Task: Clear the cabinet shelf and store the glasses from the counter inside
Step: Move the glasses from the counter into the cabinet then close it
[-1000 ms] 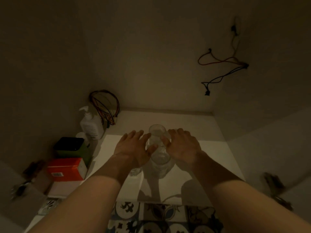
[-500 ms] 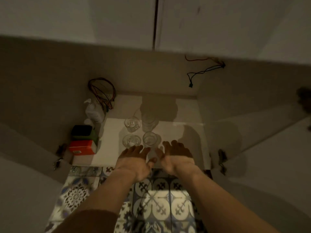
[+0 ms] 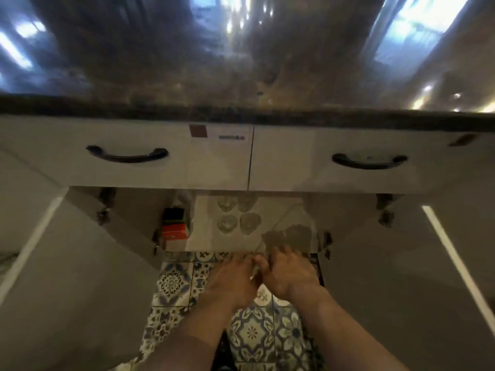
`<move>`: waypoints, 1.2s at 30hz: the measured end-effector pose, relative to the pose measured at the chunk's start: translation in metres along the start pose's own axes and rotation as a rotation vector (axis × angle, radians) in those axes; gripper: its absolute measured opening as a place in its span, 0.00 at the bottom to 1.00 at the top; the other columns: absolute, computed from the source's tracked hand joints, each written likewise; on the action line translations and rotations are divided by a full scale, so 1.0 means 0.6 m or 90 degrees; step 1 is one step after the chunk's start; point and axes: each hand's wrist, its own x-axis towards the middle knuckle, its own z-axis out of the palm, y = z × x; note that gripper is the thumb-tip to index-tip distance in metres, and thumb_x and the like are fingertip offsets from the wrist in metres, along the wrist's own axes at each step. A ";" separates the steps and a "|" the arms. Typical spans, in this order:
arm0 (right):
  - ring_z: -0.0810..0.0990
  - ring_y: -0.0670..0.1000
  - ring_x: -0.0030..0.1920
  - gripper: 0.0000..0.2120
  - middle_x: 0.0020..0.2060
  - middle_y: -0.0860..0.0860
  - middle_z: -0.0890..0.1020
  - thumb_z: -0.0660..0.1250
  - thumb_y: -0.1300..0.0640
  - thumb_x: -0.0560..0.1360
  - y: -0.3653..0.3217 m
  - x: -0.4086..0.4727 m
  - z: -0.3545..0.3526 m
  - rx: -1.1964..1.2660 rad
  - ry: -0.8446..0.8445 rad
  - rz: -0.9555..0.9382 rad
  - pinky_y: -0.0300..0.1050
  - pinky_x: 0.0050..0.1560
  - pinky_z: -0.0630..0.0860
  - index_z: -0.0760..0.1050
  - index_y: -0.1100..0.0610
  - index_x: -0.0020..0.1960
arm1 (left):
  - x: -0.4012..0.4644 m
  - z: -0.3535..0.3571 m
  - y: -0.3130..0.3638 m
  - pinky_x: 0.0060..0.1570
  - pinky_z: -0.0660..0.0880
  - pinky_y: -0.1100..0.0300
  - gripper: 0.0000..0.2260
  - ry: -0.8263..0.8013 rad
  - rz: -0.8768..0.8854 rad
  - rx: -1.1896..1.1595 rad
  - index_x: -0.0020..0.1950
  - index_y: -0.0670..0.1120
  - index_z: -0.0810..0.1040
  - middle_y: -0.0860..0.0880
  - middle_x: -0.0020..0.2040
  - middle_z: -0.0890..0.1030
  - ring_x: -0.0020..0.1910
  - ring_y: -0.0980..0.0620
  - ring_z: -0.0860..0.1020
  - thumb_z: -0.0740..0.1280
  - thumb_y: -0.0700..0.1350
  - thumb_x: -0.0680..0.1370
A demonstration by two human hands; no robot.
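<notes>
Several clear glasses (image 3: 238, 215) stand grouped on the white cabinet shelf (image 3: 203, 236), under the drawers. My left hand (image 3: 233, 279) and my right hand (image 3: 286, 271) hover side by side over the patterned floor tiles, just outside the shelf's front edge. Both hands hold nothing and their fingers are spread. The dark glossy counter (image 3: 241, 76) fills the top of the view, blurred by motion.
Two white drawers with black handles (image 3: 127, 155) (image 3: 369, 160) sit above the open cabinet. A red box (image 3: 175, 231) and a dark green box (image 3: 174, 213) stand at the shelf's left. Both cabinet doors (image 3: 67, 263) (image 3: 415, 263) hang open on either side.
My hands let go of the glasses and pulled back out of the cabinet over the floor. The view rose, so the drawers and counter now show.
</notes>
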 end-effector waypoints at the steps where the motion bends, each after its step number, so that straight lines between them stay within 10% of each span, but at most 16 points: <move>1: 0.68 0.62 0.69 0.28 0.69 0.58 0.70 0.46 0.37 0.82 0.000 -0.019 -0.004 0.000 0.004 -0.005 0.57 0.68 0.66 0.67 0.54 0.71 | -0.016 -0.005 0.005 0.68 0.66 0.50 0.17 0.002 -0.009 0.000 0.68 0.56 0.70 0.52 0.71 0.72 0.69 0.49 0.69 0.57 0.57 0.80; 22: 0.69 0.60 0.67 0.25 0.67 0.56 0.72 0.48 0.39 0.82 0.061 -0.247 0.103 0.032 0.114 -0.030 0.57 0.66 0.69 0.68 0.53 0.70 | -0.210 0.108 0.069 0.69 0.65 0.52 0.27 0.094 0.020 0.052 0.77 0.54 0.61 0.50 0.75 0.67 0.72 0.48 0.66 0.60 0.58 0.79; 30: 0.80 0.52 0.49 0.10 0.50 0.49 0.82 0.64 0.47 0.79 0.189 -0.242 0.054 0.149 0.284 -0.031 0.46 0.44 0.75 0.79 0.48 0.57 | -0.268 0.020 -0.199 0.41 0.76 0.54 0.09 0.354 -0.182 -0.058 0.58 0.56 0.76 0.50 0.48 0.83 0.40 0.50 0.77 0.63 0.53 0.79; 36: 0.70 0.71 0.61 0.30 0.60 0.69 0.72 0.73 0.51 0.69 0.370 -0.255 0.018 -0.045 0.492 0.322 0.67 0.60 0.69 0.67 0.60 0.66 | -0.328 -0.031 -0.446 0.57 0.72 0.34 0.29 0.556 -0.320 -0.029 0.70 0.43 0.66 0.34 0.65 0.70 0.61 0.30 0.70 0.59 0.56 0.71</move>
